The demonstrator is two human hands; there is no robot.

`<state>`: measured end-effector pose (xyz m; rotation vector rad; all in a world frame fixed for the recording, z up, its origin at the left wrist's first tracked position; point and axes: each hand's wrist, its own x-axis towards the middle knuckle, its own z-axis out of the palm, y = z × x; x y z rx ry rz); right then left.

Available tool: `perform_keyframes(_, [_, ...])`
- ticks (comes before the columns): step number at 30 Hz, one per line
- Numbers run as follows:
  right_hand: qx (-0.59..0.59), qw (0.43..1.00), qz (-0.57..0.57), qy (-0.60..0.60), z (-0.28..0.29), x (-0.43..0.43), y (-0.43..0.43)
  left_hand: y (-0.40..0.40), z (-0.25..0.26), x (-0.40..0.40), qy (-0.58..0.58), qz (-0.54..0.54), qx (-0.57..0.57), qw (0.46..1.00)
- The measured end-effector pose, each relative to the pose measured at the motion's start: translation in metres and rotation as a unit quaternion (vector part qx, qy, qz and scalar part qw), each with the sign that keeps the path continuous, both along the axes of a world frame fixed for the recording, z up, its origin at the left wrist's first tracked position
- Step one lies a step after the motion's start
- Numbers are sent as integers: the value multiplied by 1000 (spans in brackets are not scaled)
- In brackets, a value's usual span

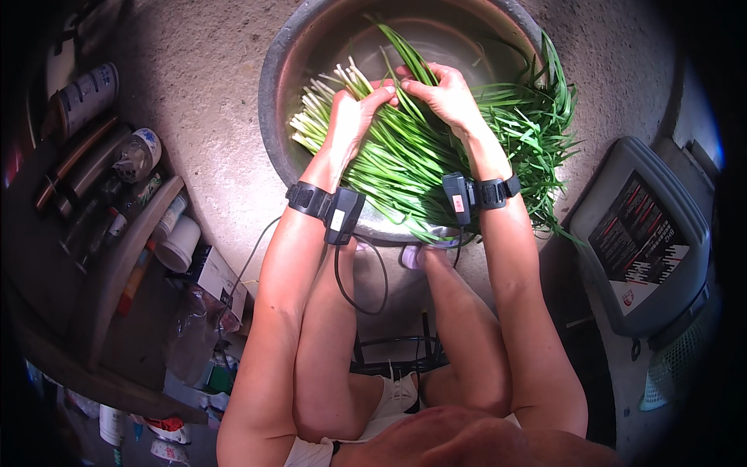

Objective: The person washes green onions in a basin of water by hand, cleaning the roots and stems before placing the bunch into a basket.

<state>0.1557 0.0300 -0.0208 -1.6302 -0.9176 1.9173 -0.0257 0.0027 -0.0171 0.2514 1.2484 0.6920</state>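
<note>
A wide metal basin (269, 111) with some water in it holds a large heap of long green stalks with white ends, which look like garlic chives (402, 154). The white ends point left, and the leafy tips hang over the basin's right rim. Above the heap, my left hand (359, 108) pinches thin green stalks between thumb and fingers. Close beside it, my right hand (437, 93) grips a small bunch of green leaves (402, 44) that points up and left. Both wrists wear black straps with small cabled devices.
Shelves (140, 216) with bottles, a white cup (177, 245) and boxes stand at left. A grey plastic container (648, 233) with a printed label is at right, near a green mesh basket (671, 365). Cables hang from both wrist devices near my knees.
</note>
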Motion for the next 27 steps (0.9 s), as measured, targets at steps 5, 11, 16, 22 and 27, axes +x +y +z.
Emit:
perform_keyframes(5, [-10, 998, 55, -11, 10, 4, 1, 0, 2, 1, 19, 4, -6, 1000])
perform_keyframes(11, [-67, 997, 22, 21, 15, 4, 4, -2, -5, -4, 13, -9, 16, 1000])
perform_keyframes(16, [-91, 991, -27, 90, 9, 9, 1, -1, -4, -1, 17, -19, 22, 999])
perform_keyframes(22, [-79, 993, -28, 88, 4, 7, -2, 0, -7, -4, -20, -3, -5, 1000])
perform_keyframes(27, [-15, 1000, -8, -2, 3, 6, -5, -1, -6, 2, 7, 27, 23, 999])
